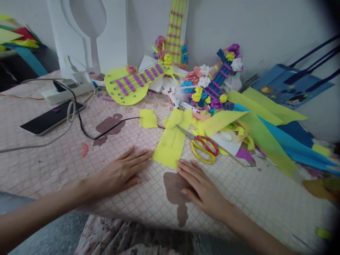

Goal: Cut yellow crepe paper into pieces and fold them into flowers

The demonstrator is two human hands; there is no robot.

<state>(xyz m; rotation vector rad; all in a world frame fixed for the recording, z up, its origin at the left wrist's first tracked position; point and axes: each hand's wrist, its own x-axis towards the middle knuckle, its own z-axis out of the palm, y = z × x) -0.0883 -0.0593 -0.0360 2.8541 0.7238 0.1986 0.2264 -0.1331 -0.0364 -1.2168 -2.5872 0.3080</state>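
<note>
A yellow strip of crepe paper (170, 145) lies flat on the table between my hands. My left hand (127, 166) rests palm down, fingers stretched out, with its fingertips at the strip's left near corner. On the other side my right hand (199, 184) also lies open, its fingertips touching the right near corner. Scissors (205, 148) with red and yellow handles lie just right of the strip, their blade tips over it. A smaller yellow paper square (148, 118) sits beyond my left fingertips. Neither hand grips anything.
Paper guitars (135, 85) with crepe flowers stand and lie along the wall. Yellow and blue crepe sheets (276, 141) pile up at the right, near a blue bag (292, 86). At the left are a phone (51, 117), a power strip (66, 88) and cables.
</note>
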